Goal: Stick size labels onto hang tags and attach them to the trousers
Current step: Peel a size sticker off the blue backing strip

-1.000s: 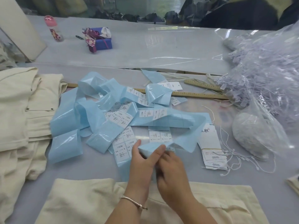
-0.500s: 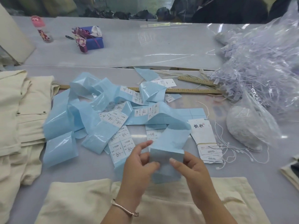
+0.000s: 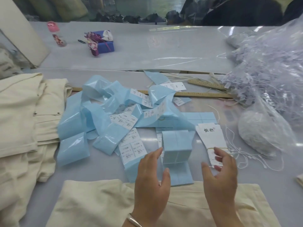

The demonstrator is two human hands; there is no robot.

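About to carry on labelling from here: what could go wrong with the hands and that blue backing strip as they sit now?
Both hands are open: left hand, right hand. The folded blue backing strip stands unheld and may flop or unfold. The hang tag stack lies under the right hand's fingertips, beside loose white strings which could snag. The strip's end overlaps the cream trousers.

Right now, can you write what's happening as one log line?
left hand: open, beside blue label strip | right hand: open, over hang tags | trousers: in front, untagged
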